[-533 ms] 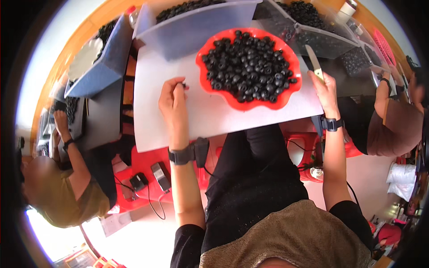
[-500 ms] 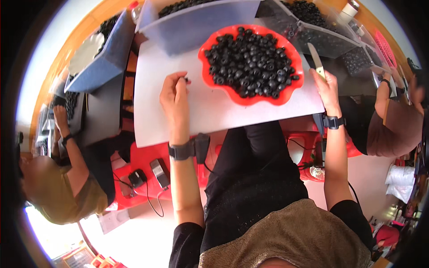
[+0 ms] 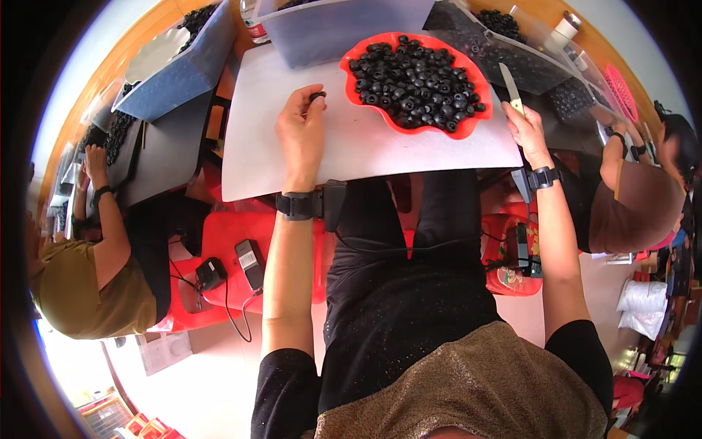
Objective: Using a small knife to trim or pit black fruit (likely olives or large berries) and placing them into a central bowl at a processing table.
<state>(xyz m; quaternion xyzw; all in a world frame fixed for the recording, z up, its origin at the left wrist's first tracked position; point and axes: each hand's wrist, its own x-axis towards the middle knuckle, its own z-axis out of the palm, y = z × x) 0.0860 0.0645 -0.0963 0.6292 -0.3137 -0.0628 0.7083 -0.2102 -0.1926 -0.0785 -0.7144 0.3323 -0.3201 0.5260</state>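
Note:
Between its thumb and fingers my left hand [image 3: 301, 132] pinches a small black round piece [image 3: 317, 95], above the left part of the white board [image 3: 263, 161]. My right hand [image 3: 528, 130] is closed around the pale handle of a knife [image 3: 510, 86], its blade pointing up and away at the board's right edge. A red bowl with a wavy rim [image 3: 479, 77] sits on the board between my hands. It is heaped with black round pieces [image 3: 417, 84], some showing a ring or hole; their exact kind I cannot make out.
Behind the board stands a translucent bin [image 3: 344, 33]. A bluish bin [image 3: 179, 80] is at the left and a clear bin [image 3: 519, 62] at the right, both with black pieces. Co-workers sit at the left [image 3: 95, 285] and right [image 3: 636, 205]. Red stools [image 3: 219, 227] hold black adapters [image 3: 250, 263].
The view has shifted, so the board and bowl appear higher. My left hand has turned, and the black piece shows more clearly. The right hand still holds the knife.

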